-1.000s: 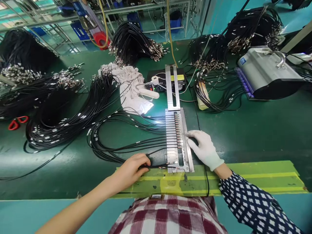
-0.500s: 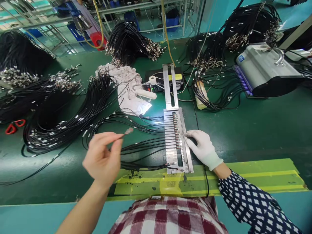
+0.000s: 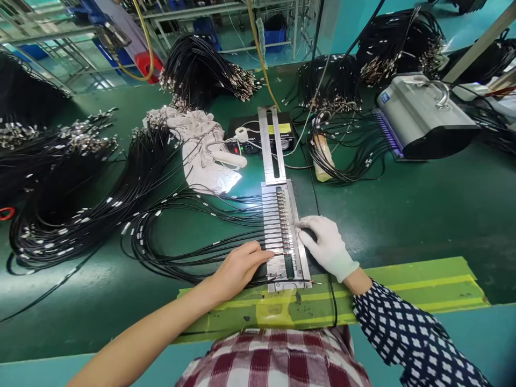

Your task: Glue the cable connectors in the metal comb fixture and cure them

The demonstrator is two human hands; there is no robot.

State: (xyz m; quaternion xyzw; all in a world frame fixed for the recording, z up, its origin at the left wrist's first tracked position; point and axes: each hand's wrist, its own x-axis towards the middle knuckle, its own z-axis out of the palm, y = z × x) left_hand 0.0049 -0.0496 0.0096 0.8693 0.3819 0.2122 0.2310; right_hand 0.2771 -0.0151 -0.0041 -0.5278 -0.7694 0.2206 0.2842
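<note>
A slotted metal fixture [image 3: 296, 236] lies on the green table, with a row of black cables [image 3: 201, 252] entering from the left and their metal ends lined up along its slot. My left hand [image 3: 244, 263], bare, pinches a black cable at the fixture's left part, its fingertips by the lower cable ends. On the right edge of the fixture rests my right hand [image 3: 328, 247] in a white glove, thumb and fingers pressed against the metal. One cable end sticks out past the fixture's lower right corner.
Behind the fixture stand a black control box [image 3: 285, 141] and a white cloth [image 3: 201, 156] beside a bright lamp. Large cable bundles [image 3: 80, 215] cover the left side. A silver machine [image 3: 427, 115] with purple light sits at the right. Yellow-green tape [image 3: 423, 285] lines the front edge.
My left hand has moved right, from above the table to the fixture, bringing a cable end there. My right hand stays at the fixture's edge. The whole view has shifted slightly.
</note>
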